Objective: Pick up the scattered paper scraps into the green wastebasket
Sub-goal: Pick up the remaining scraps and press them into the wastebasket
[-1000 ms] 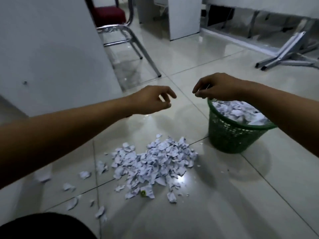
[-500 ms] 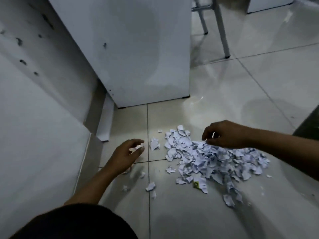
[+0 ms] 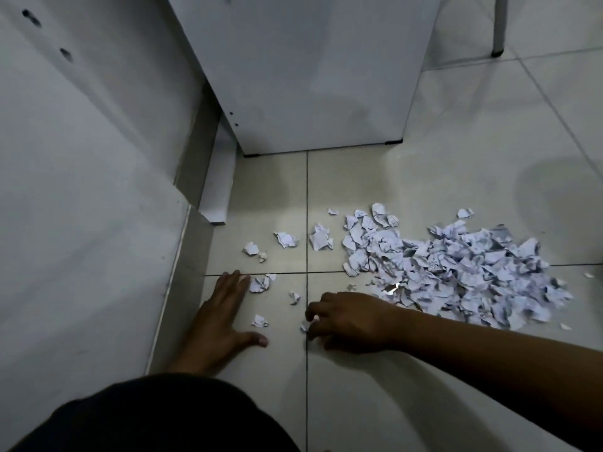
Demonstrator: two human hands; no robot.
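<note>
A big pile of white paper scraps [image 3: 456,265] lies on the tiled floor at the right. Loose scraps lie to its left, among them one [image 3: 260,321] between my hands and a crumpled one [image 3: 260,284] at my left fingertips. My left hand [image 3: 225,318] rests flat on the floor, fingers spread, holding nothing. My right hand [image 3: 346,319] is low over the floor with its fingers curled around a small scrap [image 3: 305,326]. The green wastebasket is out of view.
A white cabinet panel [image 3: 310,76] stands on the floor just behind the scraps. A white wall [image 3: 81,190] runs along the left, with a white board [image 3: 217,187] leaning at its foot. A chair leg [image 3: 499,27] stands at the top right.
The view has swung left and down, away from the wastebasket. Both hands have dropped from above the basket to the floor; the right one has crossed to the loose scraps left of the pile.
</note>
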